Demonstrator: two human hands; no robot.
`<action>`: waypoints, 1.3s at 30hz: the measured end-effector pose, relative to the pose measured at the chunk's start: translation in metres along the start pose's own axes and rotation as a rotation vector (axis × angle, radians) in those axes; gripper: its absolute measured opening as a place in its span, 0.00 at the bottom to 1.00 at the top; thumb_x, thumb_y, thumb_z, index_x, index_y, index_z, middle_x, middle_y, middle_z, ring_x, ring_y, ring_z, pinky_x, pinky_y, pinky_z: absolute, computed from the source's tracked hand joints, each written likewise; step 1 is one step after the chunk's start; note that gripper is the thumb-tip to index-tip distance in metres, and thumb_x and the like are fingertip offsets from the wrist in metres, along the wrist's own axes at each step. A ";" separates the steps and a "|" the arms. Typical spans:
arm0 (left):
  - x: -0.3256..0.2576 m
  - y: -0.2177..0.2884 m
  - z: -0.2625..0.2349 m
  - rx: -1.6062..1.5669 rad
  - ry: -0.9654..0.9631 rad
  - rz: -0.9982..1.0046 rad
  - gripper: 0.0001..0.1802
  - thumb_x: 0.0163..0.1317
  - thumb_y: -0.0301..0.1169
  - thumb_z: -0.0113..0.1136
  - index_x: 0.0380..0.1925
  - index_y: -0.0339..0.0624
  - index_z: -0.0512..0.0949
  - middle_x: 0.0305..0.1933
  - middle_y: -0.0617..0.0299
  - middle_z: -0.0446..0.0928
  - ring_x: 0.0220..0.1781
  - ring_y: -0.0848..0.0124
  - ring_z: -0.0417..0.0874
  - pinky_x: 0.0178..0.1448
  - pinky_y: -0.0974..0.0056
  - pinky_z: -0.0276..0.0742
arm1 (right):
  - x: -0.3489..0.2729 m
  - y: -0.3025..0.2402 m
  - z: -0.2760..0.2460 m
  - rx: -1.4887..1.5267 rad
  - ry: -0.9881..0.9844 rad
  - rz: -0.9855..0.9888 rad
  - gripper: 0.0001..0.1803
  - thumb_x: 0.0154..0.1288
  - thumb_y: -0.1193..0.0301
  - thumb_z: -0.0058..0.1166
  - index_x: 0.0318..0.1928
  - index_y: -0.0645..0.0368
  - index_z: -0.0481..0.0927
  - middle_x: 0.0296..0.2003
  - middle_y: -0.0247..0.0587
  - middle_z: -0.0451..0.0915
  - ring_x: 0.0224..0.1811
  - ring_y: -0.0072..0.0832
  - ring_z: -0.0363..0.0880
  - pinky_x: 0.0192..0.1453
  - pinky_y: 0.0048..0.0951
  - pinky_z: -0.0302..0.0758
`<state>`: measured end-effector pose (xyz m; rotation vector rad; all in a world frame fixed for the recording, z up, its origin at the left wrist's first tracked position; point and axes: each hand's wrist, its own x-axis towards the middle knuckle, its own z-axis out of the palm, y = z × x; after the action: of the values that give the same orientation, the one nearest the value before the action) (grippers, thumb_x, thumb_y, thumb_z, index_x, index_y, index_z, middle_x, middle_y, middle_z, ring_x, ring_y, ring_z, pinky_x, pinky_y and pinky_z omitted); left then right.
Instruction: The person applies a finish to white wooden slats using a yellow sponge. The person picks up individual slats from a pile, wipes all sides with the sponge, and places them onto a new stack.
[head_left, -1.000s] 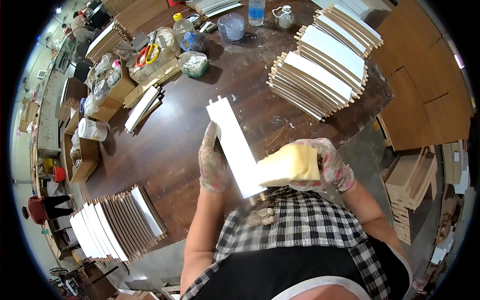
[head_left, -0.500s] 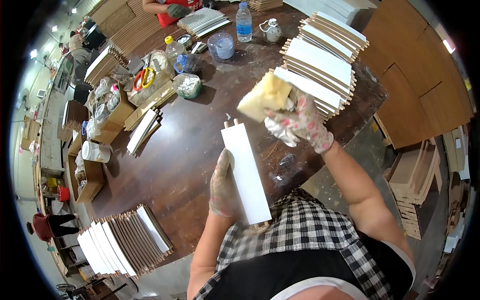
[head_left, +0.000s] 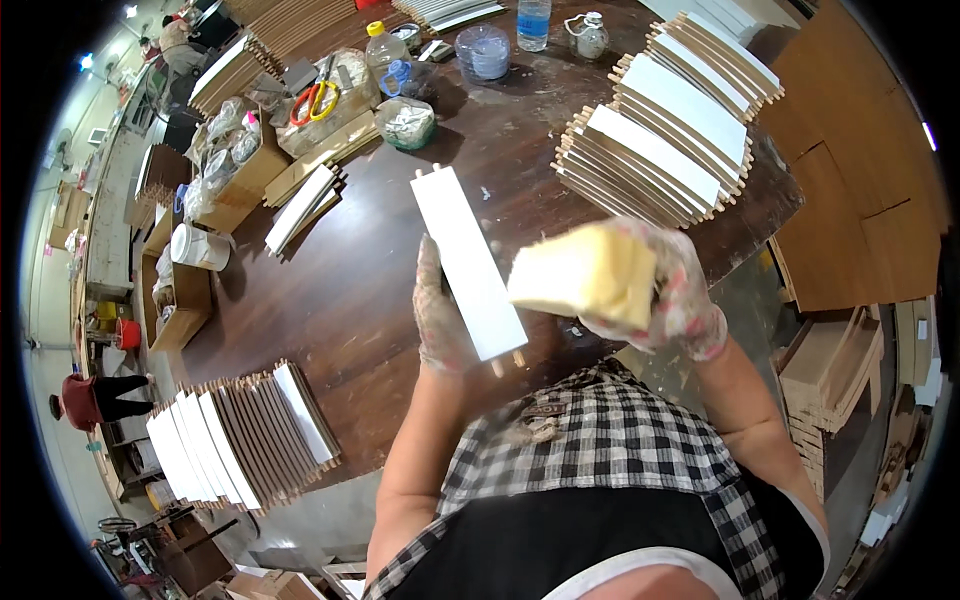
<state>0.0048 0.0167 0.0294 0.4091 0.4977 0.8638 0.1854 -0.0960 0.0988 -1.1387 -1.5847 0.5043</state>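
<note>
My left hand (head_left: 436, 318), in a patterned work glove, grips the left edge of a narrow white board (head_left: 468, 262). Short wooden dowels stick out of both ends of this board, which slants over the near part of the table; part of my fingers is hidden by it. To its right, my right hand (head_left: 680, 290) wears a floral glove and is closed around a thick yellow sponge (head_left: 585, 275), slightly smeared by motion. The sponge's left end is close to the board's right edge; I cannot tell whether they touch.
Stacks of dowelled boards (head_left: 690, 130) lie at the far right, with another row (head_left: 245, 440) at the near left. On the brown table (head_left: 330, 330) stand a water bottle (head_left: 533, 25), scissors (head_left: 315, 103), a small tub (head_left: 405, 123) and a cardboard box of bags (head_left: 235, 190).
My right hand has brought the sponge nearer to me, away from the right-hand stacks. The white board in my left hand has shifted slightly left and farther from my body.
</note>
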 end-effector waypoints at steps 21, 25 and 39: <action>-0.005 0.008 0.013 0.020 0.071 0.074 0.24 0.68 0.46 0.43 0.50 0.36 0.68 0.42 0.55 0.76 0.35 0.67 0.79 0.37 0.64 0.78 | -0.022 -0.030 0.014 -0.384 -0.116 -0.112 0.28 0.44 0.57 0.67 0.46 0.55 0.78 0.42 0.39 0.81 0.41 0.34 0.82 0.46 0.33 0.78; -0.004 0.009 0.014 -0.006 0.049 0.041 0.23 0.67 0.46 0.44 0.50 0.37 0.68 0.41 0.55 0.76 0.35 0.67 0.79 0.37 0.64 0.78 | -0.019 -0.032 0.019 -0.439 -0.148 -0.172 0.32 0.44 0.54 0.67 0.49 0.55 0.76 0.42 0.41 0.81 0.38 0.34 0.82 0.42 0.33 0.80; -0.007 0.010 0.014 0.002 0.064 0.118 0.22 0.68 0.45 0.44 0.50 0.38 0.68 0.42 0.54 0.76 0.36 0.67 0.79 0.37 0.64 0.79 | -0.020 -0.020 0.017 -0.572 -0.072 -0.182 0.29 0.48 0.50 0.65 0.46 0.56 0.77 0.36 0.39 0.82 0.35 0.29 0.83 0.42 0.29 0.81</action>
<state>0.0027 0.0154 0.0479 0.4165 0.5375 0.9934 0.1617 -0.1181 0.0984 -1.3836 -1.9397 -0.0417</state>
